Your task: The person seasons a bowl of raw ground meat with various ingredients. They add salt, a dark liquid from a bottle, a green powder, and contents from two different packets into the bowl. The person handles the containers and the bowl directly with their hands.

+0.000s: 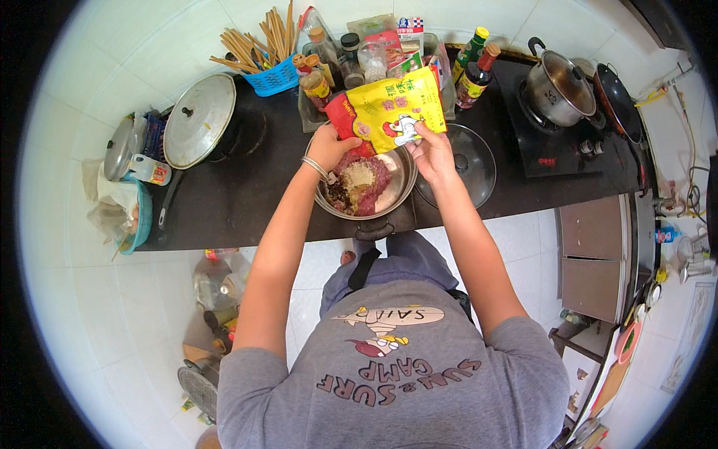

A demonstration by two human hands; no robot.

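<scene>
Both hands, left hand (329,147), right hand (432,153), clamped on yellow seasoning packet (395,108), over meat bowl (399,187)

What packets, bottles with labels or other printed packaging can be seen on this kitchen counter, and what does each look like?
Yellow packet: flat pouch with red and white print, held over the metal bowl by the left hand and right hand.
Red packet: flat, partly behind the yellow one.
Two dark bottles: back of counter, yellow and red labels.
Small carton: against the wall, white with red and blue.
</scene>
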